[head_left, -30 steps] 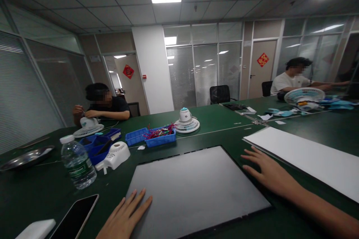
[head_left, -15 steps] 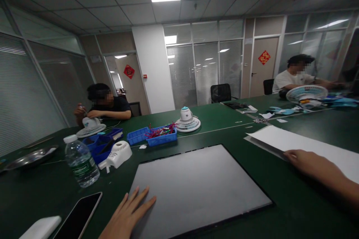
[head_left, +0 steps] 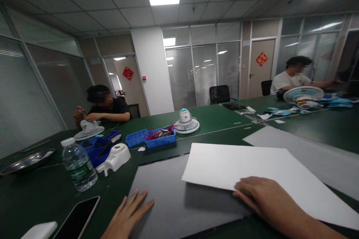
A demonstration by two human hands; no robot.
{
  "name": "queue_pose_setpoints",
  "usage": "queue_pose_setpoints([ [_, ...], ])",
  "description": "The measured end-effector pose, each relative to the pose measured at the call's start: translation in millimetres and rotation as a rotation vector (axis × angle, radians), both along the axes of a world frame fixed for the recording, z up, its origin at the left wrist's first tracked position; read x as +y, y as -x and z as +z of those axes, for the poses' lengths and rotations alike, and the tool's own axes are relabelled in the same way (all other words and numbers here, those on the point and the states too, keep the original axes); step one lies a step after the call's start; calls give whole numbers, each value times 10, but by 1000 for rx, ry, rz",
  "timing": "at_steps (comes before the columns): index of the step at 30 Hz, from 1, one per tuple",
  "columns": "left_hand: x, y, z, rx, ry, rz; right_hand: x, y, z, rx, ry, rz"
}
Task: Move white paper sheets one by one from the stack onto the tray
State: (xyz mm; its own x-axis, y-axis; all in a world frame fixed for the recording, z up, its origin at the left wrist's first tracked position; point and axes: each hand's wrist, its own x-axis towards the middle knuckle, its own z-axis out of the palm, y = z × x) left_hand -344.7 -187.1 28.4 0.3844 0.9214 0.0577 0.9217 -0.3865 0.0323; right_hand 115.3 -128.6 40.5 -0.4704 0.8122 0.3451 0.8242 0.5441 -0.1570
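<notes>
My left hand (head_left: 126,214) lies flat and open on the near left corner of a grey board (head_left: 165,198) on the green table (head_left: 218,119). My right hand (head_left: 263,198) grips the near edge of a white sheet (head_left: 252,171), its thumb tucked under the paper. The sheet hangs slightly raised over the right half of the grey board. A second grey board (head_left: 314,157) lies bare to the right.
A water bottle (head_left: 78,164), a dark phone (head_left: 77,218) and a white block (head_left: 40,230) sit at the near left. Blue trays (head_left: 151,137), white fan parts (head_left: 114,155) and a fan base (head_left: 185,122) lie beyond. Two people work at the far side.
My right hand left the grey board, took the white sheet from the board on the right, and drew it left over the grey board. My left hand stayed put.
</notes>
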Motion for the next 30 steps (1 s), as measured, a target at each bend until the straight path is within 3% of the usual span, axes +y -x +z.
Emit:
queue_pose_setpoints([
  [3, 11, 21, -27, -24, -29, -14, -129, 155, 18, -59, 143, 135],
  [5, 10, 31, -34, -35, -37, -12, -118, 149, 1, -48, 163, 147],
  [10, 16, 69, -87, -42, -40, -3, 156, -120, -174, -90, -9, -177],
  [13, 27, 112, -150, -55, -89, -27, 290, -289, -265, -134, -1, -266],
  [17, 37, 178, -209, -77, -143, -75, 278, -312, -265, -73, 81, -185],
  [24, 29, 243, -215, -175, -127, -103, 100, -82, -157, 49, 245, -27],
  [30, 11, 193, -196, -198, -129, -90, 124, -89, -142, 54, 136, -168],
])
